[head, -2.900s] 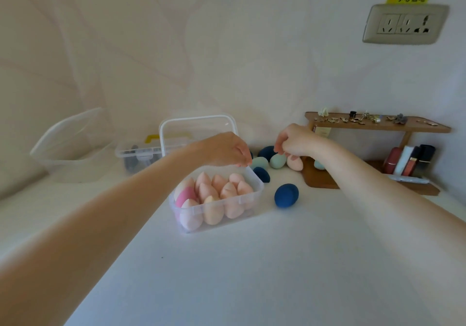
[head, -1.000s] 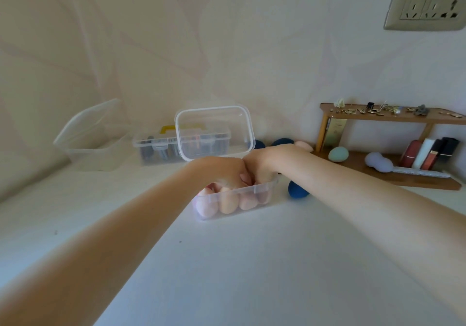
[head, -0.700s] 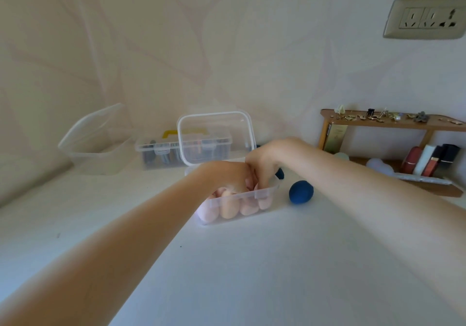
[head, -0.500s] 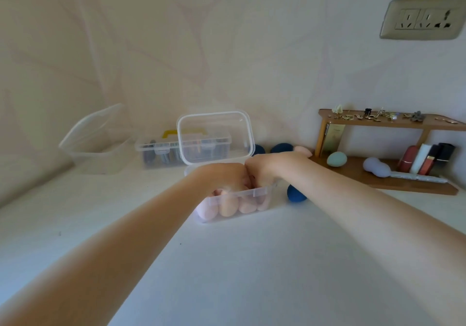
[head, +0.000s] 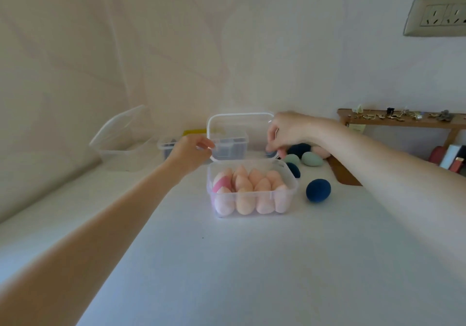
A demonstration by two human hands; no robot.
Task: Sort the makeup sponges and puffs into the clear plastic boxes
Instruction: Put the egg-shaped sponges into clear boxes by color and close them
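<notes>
Mid-frame box: pink sponges stood tips-up. Upright lid is pinched by left hand and right hand; blurred.

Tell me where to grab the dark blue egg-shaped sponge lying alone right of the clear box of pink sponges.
Grip the dark blue egg-shaped sponge across its rounded middle, coming from above. It lies alone on the white table, clear of the clear plastic box, so fingers probably fit on both sides.

White table w/ clear box, navy sponge, wooden shelf.
</notes>
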